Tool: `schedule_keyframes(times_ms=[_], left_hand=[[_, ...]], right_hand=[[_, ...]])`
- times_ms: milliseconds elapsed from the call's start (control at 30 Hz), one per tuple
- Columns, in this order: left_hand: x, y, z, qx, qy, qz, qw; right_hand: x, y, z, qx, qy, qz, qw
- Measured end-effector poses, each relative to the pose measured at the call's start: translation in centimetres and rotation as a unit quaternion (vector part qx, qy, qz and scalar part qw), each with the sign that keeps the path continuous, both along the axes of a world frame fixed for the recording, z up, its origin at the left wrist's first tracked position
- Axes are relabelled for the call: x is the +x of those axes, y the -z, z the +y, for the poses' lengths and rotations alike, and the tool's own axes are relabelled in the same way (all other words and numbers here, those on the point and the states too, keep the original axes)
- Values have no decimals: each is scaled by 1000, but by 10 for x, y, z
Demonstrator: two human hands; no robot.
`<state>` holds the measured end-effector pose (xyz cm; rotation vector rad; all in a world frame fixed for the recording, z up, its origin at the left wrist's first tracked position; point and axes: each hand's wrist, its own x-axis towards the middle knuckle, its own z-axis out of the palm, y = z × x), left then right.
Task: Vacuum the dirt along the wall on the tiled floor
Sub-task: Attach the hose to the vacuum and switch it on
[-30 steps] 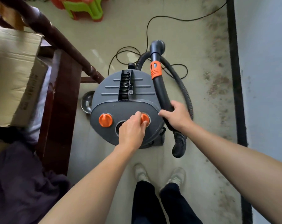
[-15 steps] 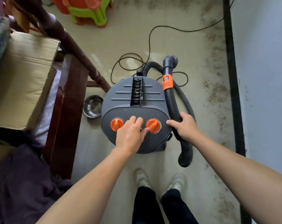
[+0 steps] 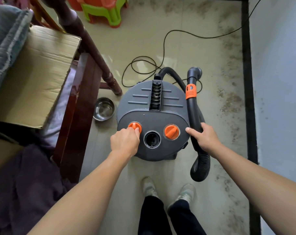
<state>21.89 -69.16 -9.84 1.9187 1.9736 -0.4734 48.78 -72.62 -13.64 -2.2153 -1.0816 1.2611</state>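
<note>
A grey canister vacuum (image 3: 154, 106) stands on the tiled floor in front of my feet. Its top carries a left orange knob (image 3: 135, 126), a right orange knob (image 3: 171, 131) and a round black port (image 3: 152, 139) between them. My left hand (image 3: 125, 141) pinches the left orange knob. My right hand (image 3: 203, 138) grips the black hose (image 3: 193, 109), which has an orange collar and curls down to the floor on the vacuum's right. Brown dirt (image 3: 232, 102) lies in patches along the black skirting of the wall (image 3: 279, 82) on the right.
A black power cord (image 3: 162, 53) loops on the floor behind the vacuum. A steel bowl (image 3: 104, 108) sits left of it, beside dark wooden furniture (image 3: 79, 116) bearing a cardboard box (image 3: 37, 75). Green and orange plastic stools (image 3: 101, 9) stand at the far end.
My left hand has moved from the right orange knob, across the middle, to the left orange knob. My right hand has kept hold of the hose. The view has risen.
</note>
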Motion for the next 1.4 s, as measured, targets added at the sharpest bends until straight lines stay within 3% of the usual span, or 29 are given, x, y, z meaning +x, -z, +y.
schedule_keyframes(times_ms=[367, 633, 867, 1167, 1300, 1400], left_hand=[[-8, -12, 14, -9, 193, 95, 977], [-9, -12, 13, -14, 167, 81, 983], [1, -38, 0, -68, 138, 66, 986], [101, -138, 7, -94, 203, -63, 973], [144, -174, 23, -88, 222, -103, 966], [184, -194, 43, -104, 210, -123, 964]], right_hand=[[-1, 1, 0, 0, 6, 11, 1000], [-1, -7, -4, -30, -12, -8, 999], [23, -58, -34, -98, -13, -147, 984], [98, -211, 4, 49, 97, -200, 974], [130, -259, 36, 147, 186, -131, 963], [158, -289, 67, 208, 248, -33, 946]])
